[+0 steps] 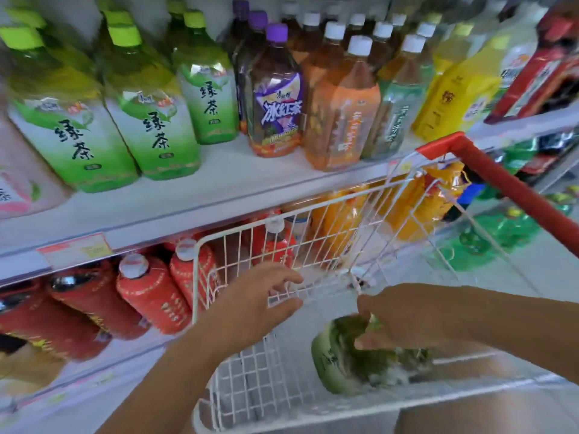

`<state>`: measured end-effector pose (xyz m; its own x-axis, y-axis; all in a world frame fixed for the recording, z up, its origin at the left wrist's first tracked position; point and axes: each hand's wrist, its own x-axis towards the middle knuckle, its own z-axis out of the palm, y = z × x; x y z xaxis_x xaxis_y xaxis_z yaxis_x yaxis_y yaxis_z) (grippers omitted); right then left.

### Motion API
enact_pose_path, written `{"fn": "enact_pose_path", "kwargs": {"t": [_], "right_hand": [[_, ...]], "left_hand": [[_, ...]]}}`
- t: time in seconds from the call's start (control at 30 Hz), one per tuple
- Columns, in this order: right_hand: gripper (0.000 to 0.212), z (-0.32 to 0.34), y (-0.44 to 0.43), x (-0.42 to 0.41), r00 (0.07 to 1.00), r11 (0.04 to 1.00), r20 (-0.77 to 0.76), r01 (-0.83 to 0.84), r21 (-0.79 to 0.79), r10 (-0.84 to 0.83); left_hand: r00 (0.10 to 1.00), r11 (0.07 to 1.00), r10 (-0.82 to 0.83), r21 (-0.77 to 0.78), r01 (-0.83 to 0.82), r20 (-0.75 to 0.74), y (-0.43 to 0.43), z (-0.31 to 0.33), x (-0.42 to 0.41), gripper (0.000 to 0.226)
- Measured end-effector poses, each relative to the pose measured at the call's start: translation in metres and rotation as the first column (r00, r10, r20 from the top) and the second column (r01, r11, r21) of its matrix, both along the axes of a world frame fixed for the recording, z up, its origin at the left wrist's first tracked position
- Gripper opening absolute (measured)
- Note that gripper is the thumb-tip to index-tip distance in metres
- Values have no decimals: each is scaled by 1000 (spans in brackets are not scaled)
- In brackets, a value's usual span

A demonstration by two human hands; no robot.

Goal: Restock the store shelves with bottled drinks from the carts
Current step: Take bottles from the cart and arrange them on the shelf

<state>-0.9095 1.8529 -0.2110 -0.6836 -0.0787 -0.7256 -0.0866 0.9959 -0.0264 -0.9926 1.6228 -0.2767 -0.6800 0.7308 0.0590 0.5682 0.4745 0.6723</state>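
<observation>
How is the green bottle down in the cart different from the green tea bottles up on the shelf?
The green bottle in the cart lies on its side, while the green tea bottles on the shelf stand upright. The cart bottle is under the right hand, which grips it; the shelf bottles are untouched. The cart bottle looks blurred, the shelf labels read clearly. Both carry green and white labels.

Both forearms are bare, no sleeves, rings or watch visible.

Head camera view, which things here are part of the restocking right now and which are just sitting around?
In the job:
right hand
green bottle under it, in the cart
white wire cart
left hand, open
green tea row

Just there:
purple-capped bottles
orange-label bottles
red bottles
price tag
</observation>
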Motion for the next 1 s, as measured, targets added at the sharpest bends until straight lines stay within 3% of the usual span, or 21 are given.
{"fn": "enact_pose_path", "kwargs": {"t": [0.2,0.37,0.43,0.5,0.63,0.67,0.77,0.83,0.9,1.0], "right_hand": [[29,-13,-8,3,972,981,-182,125,-150,-152],[18,14,-20,-12,894,896,-345,122,-427,-286],[16,38,-28,-23,846,825,-395,88,-559,-358],[19,59,-36,-33,809,723,-412,23,-691,-419],[21,83,-47,-53,732,434,-341,-69,-898,-589],[37,85,-46,-56,724,406,-337,-86,-910,-603],[95,76,-44,-59,785,484,-338,-55,-873,-520],[114,62,-54,-63,796,532,-359,-55,-845,-487],[110,55,-71,-75,705,528,-451,-127,-840,-547],[87,64,-87,-106,562,500,-563,-281,-819,-606]], "left_hand": [[997,989,-11,-145,22,76,-2,1,5,42],[988,976,-72,-194,98,139,-2,4,6,86],[961,989,-87,-95,115,262,0,10,5,102],[906,995,-90,82,61,414,2,19,2,104],[920,921,112,308,-238,376,-4,44,-9,90],[924,900,147,339,-273,354,-8,51,-13,86],[926,845,239,407,-347,293,-26,74,-26,79],[922,818,292,433,-379,254,-37,89,-38,77],[928,812,302,451,-371,219,-43,103,-51,77],[928,816,347,445,-368,132,-47,119,-73,88]]}}
